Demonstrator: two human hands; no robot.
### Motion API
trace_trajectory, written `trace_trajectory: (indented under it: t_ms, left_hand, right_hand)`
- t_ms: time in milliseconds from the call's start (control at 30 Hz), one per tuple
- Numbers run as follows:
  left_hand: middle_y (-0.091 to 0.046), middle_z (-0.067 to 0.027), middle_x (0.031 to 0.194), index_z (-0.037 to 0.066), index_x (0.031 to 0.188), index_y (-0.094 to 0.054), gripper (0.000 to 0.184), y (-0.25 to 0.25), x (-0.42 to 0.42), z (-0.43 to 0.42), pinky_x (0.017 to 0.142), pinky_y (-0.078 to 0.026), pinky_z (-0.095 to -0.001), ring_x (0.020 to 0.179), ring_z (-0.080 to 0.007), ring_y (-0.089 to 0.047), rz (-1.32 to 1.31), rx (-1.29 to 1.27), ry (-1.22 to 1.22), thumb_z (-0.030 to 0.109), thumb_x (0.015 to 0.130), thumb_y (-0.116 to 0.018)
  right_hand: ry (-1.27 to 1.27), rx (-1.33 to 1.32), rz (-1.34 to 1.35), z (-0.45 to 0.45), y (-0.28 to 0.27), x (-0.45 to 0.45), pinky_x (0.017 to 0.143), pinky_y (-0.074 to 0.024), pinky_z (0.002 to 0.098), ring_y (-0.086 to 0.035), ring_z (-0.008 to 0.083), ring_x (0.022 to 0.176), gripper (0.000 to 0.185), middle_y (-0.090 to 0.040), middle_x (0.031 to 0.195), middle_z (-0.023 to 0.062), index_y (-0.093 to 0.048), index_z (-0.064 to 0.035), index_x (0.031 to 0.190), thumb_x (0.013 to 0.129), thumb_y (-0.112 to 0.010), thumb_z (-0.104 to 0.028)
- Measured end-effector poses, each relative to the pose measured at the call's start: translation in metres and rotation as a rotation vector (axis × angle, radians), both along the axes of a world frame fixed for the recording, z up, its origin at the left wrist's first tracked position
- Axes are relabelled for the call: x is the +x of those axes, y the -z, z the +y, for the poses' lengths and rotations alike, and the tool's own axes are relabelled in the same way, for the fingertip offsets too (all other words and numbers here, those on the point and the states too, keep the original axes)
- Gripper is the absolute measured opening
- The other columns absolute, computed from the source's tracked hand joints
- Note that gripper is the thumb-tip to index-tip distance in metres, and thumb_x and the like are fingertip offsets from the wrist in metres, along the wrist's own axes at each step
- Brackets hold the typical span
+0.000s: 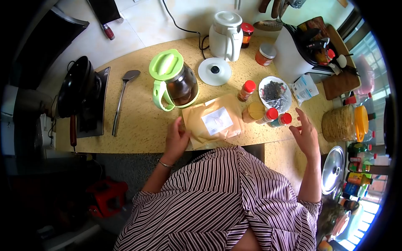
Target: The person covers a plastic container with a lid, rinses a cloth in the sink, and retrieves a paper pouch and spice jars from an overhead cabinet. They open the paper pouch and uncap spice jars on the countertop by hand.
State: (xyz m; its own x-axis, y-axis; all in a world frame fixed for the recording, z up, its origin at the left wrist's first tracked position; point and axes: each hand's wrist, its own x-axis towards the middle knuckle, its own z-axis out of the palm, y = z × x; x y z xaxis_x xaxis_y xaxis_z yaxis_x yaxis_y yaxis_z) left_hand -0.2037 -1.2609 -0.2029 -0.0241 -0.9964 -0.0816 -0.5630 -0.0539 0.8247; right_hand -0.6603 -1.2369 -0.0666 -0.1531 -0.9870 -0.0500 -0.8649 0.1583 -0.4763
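Observation:
My left hand is at the counter's front edge, its fingers loosely extended beside the lower left of a brown paper packet with a white label. I cannot tell whether it touches the packet. To the right, my right hand holds nothing, thumb and fingers apart, near a red-capped spice jar. Beside that jar are another red-capped shaker and a yellow-lidded jar. Behind them sits a white plate of dark dried food. A green-lidded glass pitcher with dark contents stands behind the packet.
At left are a black wok on a stove and a metal spatula. A white kettle, a white lid and a red-capped bottle stand behind. A big jar and several bottles line the right side.

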Motion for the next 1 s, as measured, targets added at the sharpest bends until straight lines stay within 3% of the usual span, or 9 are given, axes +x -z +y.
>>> trace_trajectory:
  t_ms: [100, 200, 233, 267, 333, 367, 500, 800, 1000]
  left_hand:
    - [-0.048, -0.0154, 0.126, 0.005, 0.154, -0.032, 0.08, -0.007, 0.013, -0.014, 0.087, -0.051, -0.0379, 0.106, -0.0234, -0.054, 0.003, -0.26, -0.268, 0.017, 0.089, -0.077]
    - [-0.043, -0.0177, 0.136, 0.004, 0.15, -0.032, 0.082, -0.038, 0.018, -0.043, 0.089, -0.051, -0.0395, 0.118, -0.0253, -0.05, -0.026, -0.524, -0.251, 0.018, 0.086, -0.081]
    - [-0.051, -0.0152, 0.131, 0.003, 0.144, -0.04, 0.073, -0.048, 0.015, -0.055, 0.086, -0.051, -0.0355, 0.114, -0.0203, -0.054, 0.005, -0.606, -0.231, 0.018, 0.086, -0.083]
    - [-0.051, -0.0152, 0.131, 0.003, 0.144, -0.04, 0.073, -0.048, 0.018, -0.064, 0.086, -0.051, -0.0355, 0.114, -0.0203, -0.054, 0.006, -0.617, -0.239, 0.018, 0.086, -0.083]
    - [-0.059, -0.0062, 0.119, 0.004, 0.131, -0.052, 0.048, -0.046, 0.024, -0.082, 0.08, -0.053, -0.0282, 0.099, -0.0129, -0.058, 0.304, -0.275, -0.18, 0.011, 0.091, -0.077]
    - [-0.064, 0.0009, 0.101, 0.004, 0.116, -0.063, 0.026, -0.047, 0.022, -0.09, 0.068, -0.051, -0.0228, 0.079, -0.006, -0.056, 0.424, -0.328, -0.222, 0.012, 0.094, -0.075]
    - [-0.072, 0.0005, 0.095, 0.003, 0.109, -0.073, 0.019, -0.049, 0.027, -0.118, 0.075, -0.052, -0.026, 0.084, -0.0062, -0.062, 0.445, -0.3, -0.429, 0.012, 0.093, -0.078]
    - [-0.076, -0.0013, 0.098, 0.005, 0.109, -0.075, 0.025, -0.037, 0.033, -0.178, 0.077, -0.054, -0.0275, 0.085, -0.0082, -0.065, 0.537, -0.364, -0.483, 0.015, 0.087, -0.084]
    - [-0.077, -0.0032, 0.095, 0.007, 0.108, -0.076, 0.028, -0.048, 0.034, -0.218, 0.077, -0.054, -0.0302, 0.082, -0.0104, -0.066, 0.316, -0.35, -0.594, 0.021, 0.085, -0.085]
  right_hand:
    - [0.019, -0.012, 0.003, 0.002, -0.002, -0.004, 0.083, -0.0557, 0.0417, -0.073, 0.0277, 0.083, 0.064, -0.067, 0.127, 0.0221, -0.049, -0.011, 0.147, 0.088, -0.074, -0.017]
    - [0.006, -0.019, 0.011, 0.0, -0.004, -0.008, 0.083, -0.0558, 0.0415, -0.073, 0.0277, 0.083, 0.064, -0.066, 0.128, 0.023, -0.049, -0.0103, 0.147, 0.088, -0.073, -0.016]
    - [0.0, -0.015, 0.018, 0.0, -0.004, -0.009, 0.082, -0.0559, 0.0414, -0.073, 0.0276, 0.083, 0.064, -0.066, 0.128, 0.0236, -0.049, -0.0098, 0.146, 0.088, -0.073, -0.015]
    - [-0.007, -0.026, 0.02, 0.0, -0.004, -0.009, 0.082, -0.0559, 0.0414, -0.073, 0.0276, 0.083, 0.064, -0.066, 0.128, 0.0236, -0.049, -0.0098, 0.146, 0.088, -0.073, -0.015]
    - [-0.02, -0.048, 0.016, 0.0, -0.004, -0.008, 0.082, -0.056, 0.0408, -0.072, 0.027, 0.082, 0.062, -0.066, 0.126, 0.0241, -0.051, -0.0089, 0.145, 0.088, -0.073, -0.015]
    - [-0.024, -0.058, 0.016, 0.0, -0.005, -0.008, 0.082, -0.056, 0.0408, -0.072, 0.027, 0.082, 0.062, -0.066, 0.126, 0.0241, -0.051, -0.0089, 0.145, 0.088, -0.073, -0.015]
    - [0.004, -0.065, -0.012, 0.005, -0.004, -0.011, 0.08, -0.0559, 0.0393, -0.072, 0.0257, 0.081, 0.06, -0.066, 0.124, 0.0232, -0.052, -0.008, 0.144, 0.088, -0.072, -0.015]
    - [0.024, -0.014, 0.018, 0.015, -0.002, -0.029, 0.075, -0.0553, 0.0373, -0.07, 0.024, 0.077, 0.061, -0.066, 0.117, 0.0189, -0.051, -0.0113, 0.145, 0.087, -0.071, -0.011]
    - [0.021, 0.025, 0.028, 0.015, -0.01, -0.024, 0.074, -0.0547, 0.0368, -0.068, 0.0236, 0.076, 0.057, -0.066, 0.116, 0.0177, -0.054, -0.0109, 0.143, 0.088, -0.067, -0.01]
